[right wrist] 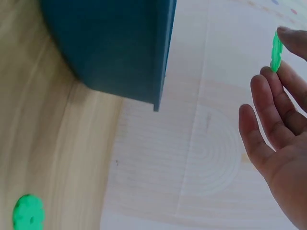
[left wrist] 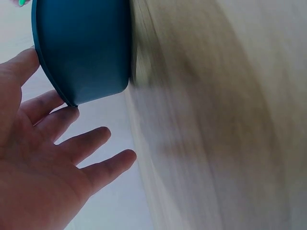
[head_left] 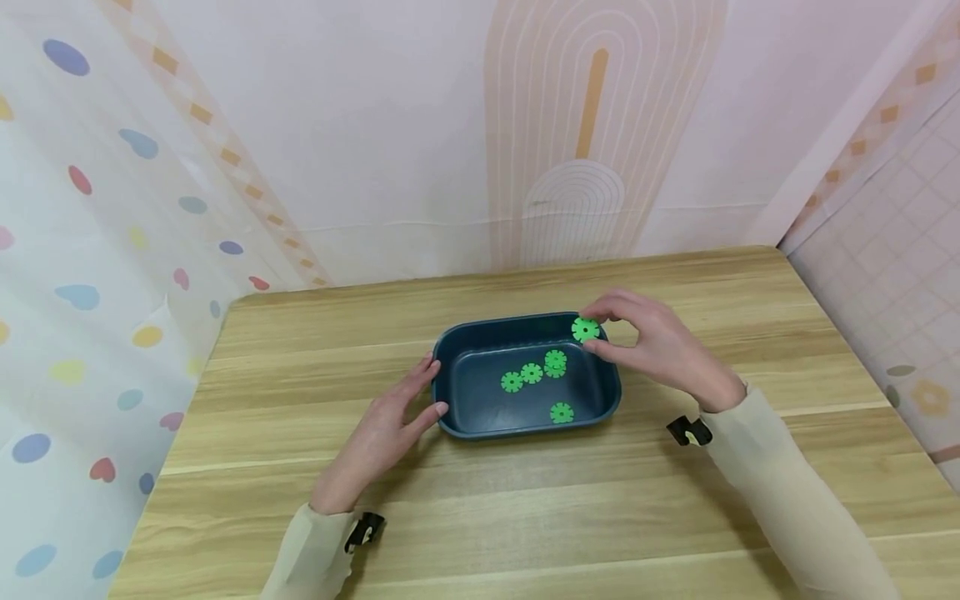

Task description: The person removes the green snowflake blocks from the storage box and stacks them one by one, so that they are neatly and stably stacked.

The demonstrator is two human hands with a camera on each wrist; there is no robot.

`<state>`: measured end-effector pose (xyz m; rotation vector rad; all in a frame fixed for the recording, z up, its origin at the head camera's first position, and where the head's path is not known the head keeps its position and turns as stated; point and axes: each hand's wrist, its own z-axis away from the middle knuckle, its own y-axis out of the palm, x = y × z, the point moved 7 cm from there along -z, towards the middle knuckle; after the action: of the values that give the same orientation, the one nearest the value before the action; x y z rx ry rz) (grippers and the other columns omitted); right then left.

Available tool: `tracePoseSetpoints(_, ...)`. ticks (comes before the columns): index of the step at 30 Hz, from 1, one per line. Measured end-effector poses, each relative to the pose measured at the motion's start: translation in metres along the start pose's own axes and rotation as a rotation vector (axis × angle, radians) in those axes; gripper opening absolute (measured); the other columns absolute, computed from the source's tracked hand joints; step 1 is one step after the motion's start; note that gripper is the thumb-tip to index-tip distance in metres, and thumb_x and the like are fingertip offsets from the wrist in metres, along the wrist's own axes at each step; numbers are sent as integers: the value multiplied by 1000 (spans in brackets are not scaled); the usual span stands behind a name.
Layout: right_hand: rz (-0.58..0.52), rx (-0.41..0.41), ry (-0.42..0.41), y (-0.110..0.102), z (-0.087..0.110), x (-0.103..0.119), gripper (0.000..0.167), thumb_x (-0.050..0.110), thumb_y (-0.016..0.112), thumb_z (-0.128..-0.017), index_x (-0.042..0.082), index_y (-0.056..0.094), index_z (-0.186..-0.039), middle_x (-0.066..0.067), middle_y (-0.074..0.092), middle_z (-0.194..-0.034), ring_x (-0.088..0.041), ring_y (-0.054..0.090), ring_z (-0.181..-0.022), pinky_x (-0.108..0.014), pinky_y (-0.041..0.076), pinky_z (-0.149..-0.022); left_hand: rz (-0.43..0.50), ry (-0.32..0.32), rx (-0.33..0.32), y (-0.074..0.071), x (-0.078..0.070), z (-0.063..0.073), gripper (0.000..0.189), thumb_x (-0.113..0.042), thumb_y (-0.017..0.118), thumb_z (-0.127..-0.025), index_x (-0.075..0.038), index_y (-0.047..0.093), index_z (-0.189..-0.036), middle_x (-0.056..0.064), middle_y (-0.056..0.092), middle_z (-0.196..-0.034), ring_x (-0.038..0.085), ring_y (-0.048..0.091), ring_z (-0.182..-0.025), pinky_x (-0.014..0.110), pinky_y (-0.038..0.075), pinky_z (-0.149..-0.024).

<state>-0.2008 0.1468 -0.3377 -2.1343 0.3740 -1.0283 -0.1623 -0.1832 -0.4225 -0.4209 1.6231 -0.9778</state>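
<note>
A dark blue plastic basin [head_left: 480,423] stands on the table with several green snowflake building discs [head_left: 532,373] lying on its bottom. My left hand [head_left: 382,433] touches the basin's left rim with its thumb and fingertips; in the left wrist view its fingers [left wrist: 91,143] are spread and fairly straight. Over the basin's far right corner, my right hand [head_left: 648,337] pinches one green snowflake disc [head_left: 585,330] between thumb and fingers. The right wrist view shows that held disc [right wrist: 276,52] edge-on, above the rim level, with the other fingers loosely bent.
Another green disc [right wrist: 29,213] lies on the table outside the basin, seen only in the right wrist view. The wood-grain table [head_left: 525,517] extends around the basin. Behind it hangs a patterned curtain [head_left: 390,125], reaching down to the table's back edge.
</note>
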Motion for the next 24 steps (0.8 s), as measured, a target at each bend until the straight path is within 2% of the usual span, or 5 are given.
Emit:
tracePoseSetpoints(7, 27, -64, 49, -9, 16, -9, 30, 8, 85, -86, 10, 74, -115, 0, 71, -113, -19, 64, -99, -34, 52, -86, -10, -3, 5, 0, 1, 0, 66, -40, 60, -106, -13, 37, -162, 3, 25, -170, 34, 33, -152, 57, 32, -119)
tracePoseSetpoints(17, 61, -102, 104, -18, 36, -23, 30, 3, 83, -87, 7, 74, -115, -3, 71, -113, -19, 64, -100, -30, 52, -85, -10, 3, 2, 0, 1, -1, 66, -40, 60, -105, -13, 38, -161, 3, 26, -170, 34, 33, -151, 58, 32, -119)
tracePoseSetpoints(24, 73, -101, 131, -24, 50, -31, 32, 1, 83, -86, 7, 74, -116, -3, 71, -113, -15, 63, -100, -21, 49, -85, -6, 1, 1, 0, 1, -1, 66, -40, 60, -106, -12, 38, -161, 5, 26, -170, 34, 33, -151, 59, 32, -119)
